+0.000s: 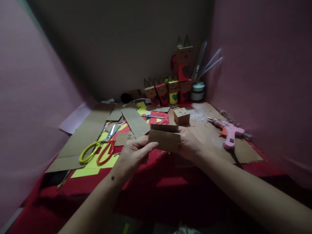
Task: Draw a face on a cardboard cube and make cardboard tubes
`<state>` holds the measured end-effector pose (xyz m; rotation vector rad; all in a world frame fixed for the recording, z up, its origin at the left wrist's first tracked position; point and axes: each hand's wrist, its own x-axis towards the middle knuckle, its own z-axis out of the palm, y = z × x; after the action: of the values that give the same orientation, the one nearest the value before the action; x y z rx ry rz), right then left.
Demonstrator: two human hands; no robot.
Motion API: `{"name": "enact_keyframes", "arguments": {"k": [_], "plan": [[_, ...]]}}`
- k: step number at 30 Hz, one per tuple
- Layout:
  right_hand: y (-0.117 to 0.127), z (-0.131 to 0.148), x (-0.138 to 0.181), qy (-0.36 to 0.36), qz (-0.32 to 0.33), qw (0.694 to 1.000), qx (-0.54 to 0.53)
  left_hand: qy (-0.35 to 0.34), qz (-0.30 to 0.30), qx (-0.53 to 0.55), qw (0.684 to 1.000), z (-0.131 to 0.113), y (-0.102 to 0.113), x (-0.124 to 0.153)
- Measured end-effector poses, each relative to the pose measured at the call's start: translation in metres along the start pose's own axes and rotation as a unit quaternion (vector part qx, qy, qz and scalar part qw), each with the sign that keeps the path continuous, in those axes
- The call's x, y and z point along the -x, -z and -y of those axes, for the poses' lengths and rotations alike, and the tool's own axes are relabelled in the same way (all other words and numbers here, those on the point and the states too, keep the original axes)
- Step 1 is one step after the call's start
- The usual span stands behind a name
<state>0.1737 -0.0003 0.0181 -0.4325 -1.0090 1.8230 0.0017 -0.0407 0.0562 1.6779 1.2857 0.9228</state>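
Observation:
Both hands hold a folded piece of cardboard (163,140) over the table's front, its ribbed inner side showing along the top. My left hand (136,152) grips its left end, thumb laid across the front face. At the right end my right hand (188,141) is closed on it, most of those fingers hidden behind. Just beyond the hands sits a small cardboard box (181,116) with marks on top. A ribbed cardboard strip (135,122) lies to the left of the folded piece, near a scrap with printed digits (124,138).
Scissors with yellow and red handles (107,143) lie on coloured paper at left. A pink glue gun (227,131) rests at right. Several cardboard figures with pointed ears (173,94) stand at the back beside a lidded pot (197,91). Pink walls (258,81) flank the table.

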Motion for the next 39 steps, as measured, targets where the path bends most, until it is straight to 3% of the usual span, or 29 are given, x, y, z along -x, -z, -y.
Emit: {"name": "enact_keyframes", "arguments": {"k": [4, 8, 25, 29, 34, 39], "plan": [[0.005, 0.002, 0.001, -0.008, 0.0, 1.0, 0.027, 0.056, 0.032, 0.114, 0.991, 0.002, 0.002, -0.004], [0.004, 0.0, 0.0, 0.003, 0.01, 0.999, 0.037, 0.082, 0.037, 0.148, 0.985, 0.002, 0.0, -0.008], [0.011, 0.003, 0.0, -0.01, -0.034, 0.994, 0.102, 0.057, 0.08, 0.222, 0.97, 0.005, -0.003, -0.013], [0.01, 0.006, 0.004, 0.06, -0.059, 0.979, 0.186, 0.052, 0.093, 0.272, 0.956, 0.007, 0.0, -0.01], [0.005, 0.006, 0.012, 0.187, -0.074, 0.937, 0.287, 0.11, 0.093, 0.279, 0.949, 0.009, 0.001, -0.012], [0.005, 0.005, 0.015, 0.213, -0.061, 0.913, 0.343, 0.087, 0.101, 0.228, 0.965, 0.011, 0.0, -0.015]]}}
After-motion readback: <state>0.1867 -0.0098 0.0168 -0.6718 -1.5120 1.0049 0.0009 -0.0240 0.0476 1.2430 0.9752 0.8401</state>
